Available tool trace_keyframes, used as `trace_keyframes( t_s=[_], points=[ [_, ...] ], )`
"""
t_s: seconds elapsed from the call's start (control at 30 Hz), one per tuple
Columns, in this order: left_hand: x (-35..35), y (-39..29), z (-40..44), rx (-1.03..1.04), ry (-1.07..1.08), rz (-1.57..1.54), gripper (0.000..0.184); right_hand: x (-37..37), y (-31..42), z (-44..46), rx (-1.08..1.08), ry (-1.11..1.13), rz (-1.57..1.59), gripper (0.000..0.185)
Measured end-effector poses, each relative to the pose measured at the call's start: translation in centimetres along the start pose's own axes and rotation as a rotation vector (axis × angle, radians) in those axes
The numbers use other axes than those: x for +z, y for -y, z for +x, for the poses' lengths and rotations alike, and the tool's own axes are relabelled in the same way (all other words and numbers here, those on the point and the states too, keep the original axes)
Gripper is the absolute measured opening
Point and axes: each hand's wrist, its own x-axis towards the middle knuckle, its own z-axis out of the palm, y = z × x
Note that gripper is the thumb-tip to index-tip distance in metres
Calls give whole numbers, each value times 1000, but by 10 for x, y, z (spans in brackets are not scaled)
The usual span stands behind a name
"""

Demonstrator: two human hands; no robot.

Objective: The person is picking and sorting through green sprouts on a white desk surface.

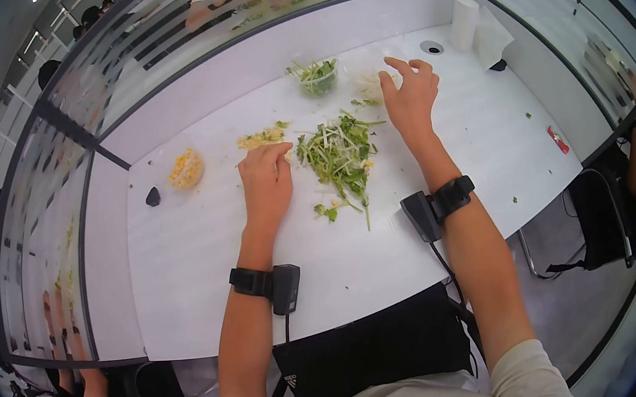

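Note:
Near the middle of the white table, my left hand point(265, 187) has its fingers loosely bent, beside a small heap of yellowish bits and leaf point(260, 136). I see nothing held in it, though the fingertips are partly hidden. My right hand point(412, 102) is raised at the back with fingers spread and nothing in them. Just left of it is a clear container with pale shreds point(368, 86). A loose pile of green stems and leaves point(340, 153) lies between my hands. Farther back, a clear bowl of greens point(318, 78) stands left of the pale shreds.
A round container of yellow and pale bits point(187, 169) sits at left, near a dark object point(153, 197). A white paper roll point(463, 23) stands at the back, by a cable hole point(432, 48). A red packet point(558, 139) lies right. Partitions point(274, 40) border the table.

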Motion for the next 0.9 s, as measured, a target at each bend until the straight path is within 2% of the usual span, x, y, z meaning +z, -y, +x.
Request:
trace_keyframes(
  t_s=[0.07,0.13,0.17,0.23,0.27,0.33,0.5,0.6,0.83,0.9],
  points=[
    [0,-1,0,-24,-7,-38,21,-9,8,-2,-15,19,44,26],
    [-1,0,1,-17,-6,-2,21,-22,20,-3,-180,-91,70,23],
    [-1,1,0,-21,-1,-24,21,-26,25,-6,-180,-88,74,23],
    [-2,1,1,-27,2,-43,21,-31,35,-14,-119,244,428,16],
    [-2,-1,1,-1,-2,-1,22,-29,37,-21,-119,247,430,16],
    [-2,-3,1,24,-2,40,22,-25,42,-35,-243,482,278,11],
    [-5,-13,2,123,68,60,25,-26,43,-41,-214,616,113,24],
    [-4,-16,2,170,131,59,28,-30,45,-41,-211,704,5,22],
    [-4,-24,1,188,234,54,33,-19,42,-51,-245,655,211,17],
    [-4,-24,1,186,250,53,34,-19,46,-52,-160,640,260,17]
  ],
)
